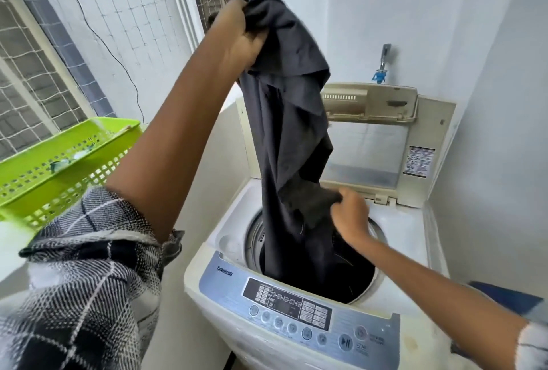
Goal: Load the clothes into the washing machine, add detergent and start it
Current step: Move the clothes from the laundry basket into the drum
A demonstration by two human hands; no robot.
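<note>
A dark grey garment (289, 120) hangs long above the open top-loading washing machine (234, 239), its lower end down inside the drum (358, 277). My left hand (240, 34) grips the top of the garment high up. My right hand (351, 215) pinches a fold of the same garment just above the drum opening. The machine's lid (385, 144) stands folded up at the back. Its control panel (296, 310) with buttons faces me at the front. Dark cloth lies in the drum.
A green plastic laundry basket (62, 162) sits on a ledge to the left with a few small items in it. A tap (382, 64) sticks out of the wall behind the machine. A netted window lies at far left, white walls close in on the right.
</note>
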